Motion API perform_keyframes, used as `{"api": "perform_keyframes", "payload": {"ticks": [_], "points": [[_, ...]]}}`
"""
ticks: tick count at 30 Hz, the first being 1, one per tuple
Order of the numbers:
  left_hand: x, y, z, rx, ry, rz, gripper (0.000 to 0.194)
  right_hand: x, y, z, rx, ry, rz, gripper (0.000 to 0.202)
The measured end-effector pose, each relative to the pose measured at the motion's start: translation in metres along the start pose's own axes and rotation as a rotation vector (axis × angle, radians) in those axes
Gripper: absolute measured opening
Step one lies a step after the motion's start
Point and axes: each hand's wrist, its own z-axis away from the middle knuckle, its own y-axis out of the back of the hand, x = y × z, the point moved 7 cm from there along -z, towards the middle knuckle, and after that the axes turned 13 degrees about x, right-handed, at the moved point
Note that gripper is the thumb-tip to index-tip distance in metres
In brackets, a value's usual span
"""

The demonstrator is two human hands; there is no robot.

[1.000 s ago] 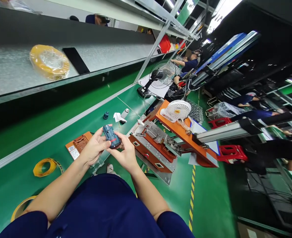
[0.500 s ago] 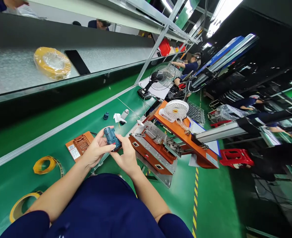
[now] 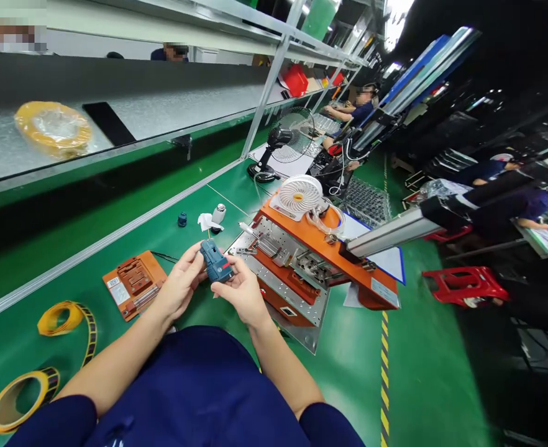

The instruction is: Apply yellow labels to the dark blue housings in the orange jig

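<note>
We've got one little blue housing (image 3: 217, 267) pinched between both hands, left hand (image 3: 181, 287) and right hand (image 3: 242, 292), fingers wrapped round it, just left of the orange jig (image 3: 371, 279). One orange fixture plate (image 3: 134, 282) and two yellow tape reels (image 3: 66, 316) lie further left of the jig on the bench (image 3: 69, 267).

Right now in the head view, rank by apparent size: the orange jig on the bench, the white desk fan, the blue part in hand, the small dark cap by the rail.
1. orange jig
2. white desk fan
3. blue part, held by the left hand and the right hand; nearer the camera, so the gap to the fan is unsure
4. small dark cap
</note>
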Motion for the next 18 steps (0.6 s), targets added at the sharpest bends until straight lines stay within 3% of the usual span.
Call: {"api": "perform_keyframes", "payload": {"ticks": [4, 12, 15, 18], "points": [[-0.013, -0.026, -0.003, 0.023, -0.047, -0.097, 0.055, 0.004, 0.028, -0.001, -0.008, -0.144, -0.216, 0.058], [-0.047, -0.055, -0.011, 0.075, 0.014, -0.152, 0.058, 0.010, 0.074, -0.001, 0.030, -0.143, -0.247, 0.058], [-0.059, -0.067, -0.009, 0.047, 0.067, -0.081, 0.060, 0.008, 0.087, -0.001, 0.094, -0.033, -0.066, 0.065], [-0.070, -0.078, -0.006, 0.021, 0.167, 0.009, 0.052, -0.010, 0.097, 0.002, 0.136, 0.232, 0.358, 0.064]]}}
